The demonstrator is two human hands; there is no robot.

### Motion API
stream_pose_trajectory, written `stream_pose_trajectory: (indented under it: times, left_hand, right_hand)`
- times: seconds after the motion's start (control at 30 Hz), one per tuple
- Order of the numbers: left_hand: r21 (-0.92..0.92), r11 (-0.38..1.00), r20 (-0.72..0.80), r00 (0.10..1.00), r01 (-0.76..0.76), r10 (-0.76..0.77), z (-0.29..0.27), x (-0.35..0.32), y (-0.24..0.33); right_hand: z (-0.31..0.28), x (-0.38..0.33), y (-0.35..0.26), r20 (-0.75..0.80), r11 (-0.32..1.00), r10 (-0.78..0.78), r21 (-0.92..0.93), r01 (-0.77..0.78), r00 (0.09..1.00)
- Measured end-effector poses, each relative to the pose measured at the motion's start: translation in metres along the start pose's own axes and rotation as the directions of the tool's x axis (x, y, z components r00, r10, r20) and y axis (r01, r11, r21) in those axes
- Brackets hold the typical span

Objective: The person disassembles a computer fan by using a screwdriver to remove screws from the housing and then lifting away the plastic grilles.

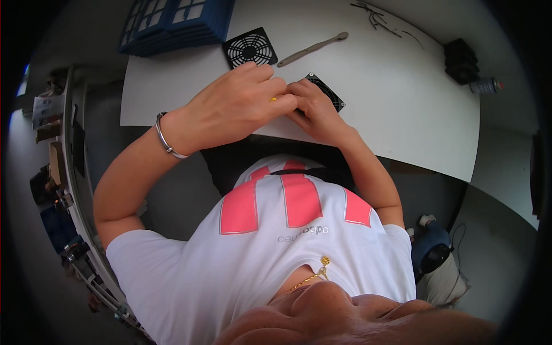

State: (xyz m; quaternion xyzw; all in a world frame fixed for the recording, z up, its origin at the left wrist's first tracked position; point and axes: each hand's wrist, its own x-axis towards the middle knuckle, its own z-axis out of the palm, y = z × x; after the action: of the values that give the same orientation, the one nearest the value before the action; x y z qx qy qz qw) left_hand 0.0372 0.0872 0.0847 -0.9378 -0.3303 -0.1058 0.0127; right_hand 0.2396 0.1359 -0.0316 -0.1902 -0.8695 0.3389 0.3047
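Observation:
Over the table's near edge my left hand (233, 106) is closed, its fingers curled round something of which only a small yellow bit (273, 99) shows. My right hand (319, 113) meets it, fingers bent and pressed together; whatever lies between them is hidden. Partly covered by the right hand is a square black fan (331, 94) with light screws at its corners, lying on the white table (397, 103). Beyond my left hand lies a square black fan guard (251, 48) with a ringed grille. A slim grey-brown stick-like tool (313, 50) rests slantwise beside it.
Stacked blue trays (181, 26) with pale windows stand at the far left. Thin black wire-like strips (376, 20) lie at the back right. By the right edge are stacked black square parts (460, 60) and a spray can (485, 86) on its side.

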Motion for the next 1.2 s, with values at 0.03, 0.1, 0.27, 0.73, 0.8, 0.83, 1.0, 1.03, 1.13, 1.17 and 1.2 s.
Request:
stream_pose_trajectory:
  times: [0.03,0.1,0.27,0.73,0.8,0.83,1.0,1.03,1.13,1.17,1.2]
  left_hand:
    - [-0.002,1.0,-0.006,1.0,-0.017,0.017,0.002,0.003,0.0]
    - [-0.049,0.996,-0.093,0.993,0.074,-0.078,0.009,0.008,0.0]
    - [-0.118,0.947,-0.15,0.937,0.299,-0.315,0.015,0.003,-0.001]
    - [-0.438,0.684,-0.056,0.741,0.584,-0.669,0.02,-0.049,0.023]
    - [-0.47,0.661,-0.112,0.703,0.585,-0.702,0.03,-0.051,0.033]
    - [-0.5,0.641,-0.165,0.663,0.582,-0.73,0.035,-0.051,0.037]
    - [-0.696,0.343,-0.049,0.434,0.631,-0.899,0.052,-0.064,0.049]
    - [-0.737,0.239,0.007,0.361,0.632,-0.933,0.055,-0.066,0.05]
    - [-0.68,0.428,-0.151,0.457,0.595,-0.876,0.053,-0.062,0.05]
    - [-0.683,0.424,-0.154,0.451,0.595,-0.879,0.05,-0.056,0.049]
    - [-0.579,0.598,-0.223,0.598,0.554,-0.77,0.042,-0.046,0.048]
  right_hand:
    - [0.001,0.0,-0.001,0.003,1.0,0.019,0.003,-0.019,1.0]
    - [0.006,-0.002,0.001,-0.032,0.998,0.06,0.019,-0.06,0.998]
    - [0.008,-0.002,0.0,-0.074,0.992,0.129,0.026,-0.127,0.989]
    - [0.007,0.001,-0.004,-0.197,0.975,0.221,0.029,-0.219,0.955]
    - [0.008,0.002,-0.004,-0.187,0.976,0.217,0.028,-0.216,0.958]
    - [0.009,0.002,-0.004,-0.182,0.977,0.214,0.029,-0.212,0.96]
    - [0.008,-0.002,-0.005,-0.102,0.979,0.191,-0.051,-0.197,0.976]
    - [0.008,-0.002,-0.005,-0.086,0.983,0.153,-0.091,-0.16,0.985]
    - [0.008,-0.001,-0.006,-0.067,0.981,0.161,-0.101,-0.167,0.985]
    - [0.007,-0.001,-0.007,-0.059,0.981,0.158,-0.103,-0.163,0.986]
    - [0.008,-0.002,-0.007,-0.072,0.981,0.159,-0.098,-0.165,0.985]
